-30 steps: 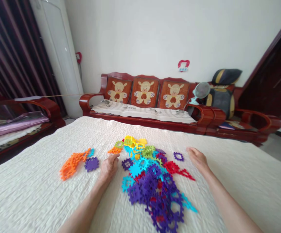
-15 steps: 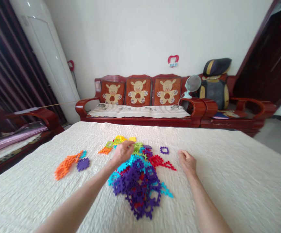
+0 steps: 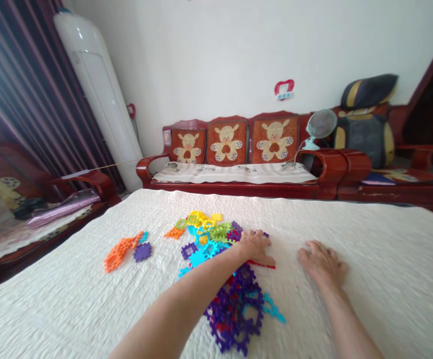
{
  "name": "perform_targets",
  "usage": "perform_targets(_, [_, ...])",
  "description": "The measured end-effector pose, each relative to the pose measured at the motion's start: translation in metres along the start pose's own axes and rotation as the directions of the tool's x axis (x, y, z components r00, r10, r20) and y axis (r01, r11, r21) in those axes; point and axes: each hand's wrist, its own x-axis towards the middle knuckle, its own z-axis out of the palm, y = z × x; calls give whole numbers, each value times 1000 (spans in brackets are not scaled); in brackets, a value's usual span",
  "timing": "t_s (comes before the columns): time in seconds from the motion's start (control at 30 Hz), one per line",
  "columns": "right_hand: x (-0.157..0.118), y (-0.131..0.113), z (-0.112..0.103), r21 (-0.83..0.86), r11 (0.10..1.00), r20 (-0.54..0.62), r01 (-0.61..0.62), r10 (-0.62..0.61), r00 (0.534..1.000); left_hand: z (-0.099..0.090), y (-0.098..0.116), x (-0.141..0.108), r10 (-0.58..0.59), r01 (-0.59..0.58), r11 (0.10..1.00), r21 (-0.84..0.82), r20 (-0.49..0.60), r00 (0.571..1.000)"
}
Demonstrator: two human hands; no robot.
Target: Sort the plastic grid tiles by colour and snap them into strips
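A white quilted cover spreads over the worktop [image 3: 63, 314]; being soft, it would probably ruck under dragged pieces, so lifting should serve better than sliding. The heap of interlocking plastic tiles [image 3: 201, 257] runs from the far middle to the near middle, purple mostly nearest, yellow farthest. Its toothed edges look ready to snag, so a piece is best eased free from the rim.

The left hand [image 3: 256, 247] reaches across the heap to its right edge, over the red tiles [image 3: 263, 265]. Its thumb and fingers stand apart, but I cannot tell whether that grip has hold of anything. A light pinch on one edge seems wiser than a whole-hand scoop. The right hand [image 3: 323, 263], well apart on the right, has its fingers spread and nothing visible in its grip; it could steady the cover. On the left lie an orange cluster [image 3: 117, 253] and, just beside it, a purple square tile [image 3: 142, 252].

No brand can be read on the tall white cabinet unit [image 3: 97, 85]; the sofa cushions [image 3: 274, 144] bear animal figures, without legible words. Pale-blue marks on the red-edged wall plate [image 3: 284, 95] are too small to read.
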Motion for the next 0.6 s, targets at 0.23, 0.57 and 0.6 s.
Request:
perform_targets(0.23, [-8,-9,-12,-25,1000,28,-1,2,1000,-5,-38,-42,-55,65,976,209,-51,997])
perform_targets(0.57, [7,3,4,30,1000,1,-9,9,1000,-18,-112,-86,-163,158,896,415,-25,986])
perform_targets(0.6, [8,5,6,34,999,1,-9,9,1000,-22,-120,-93,-193,184,898,400,-20,981])
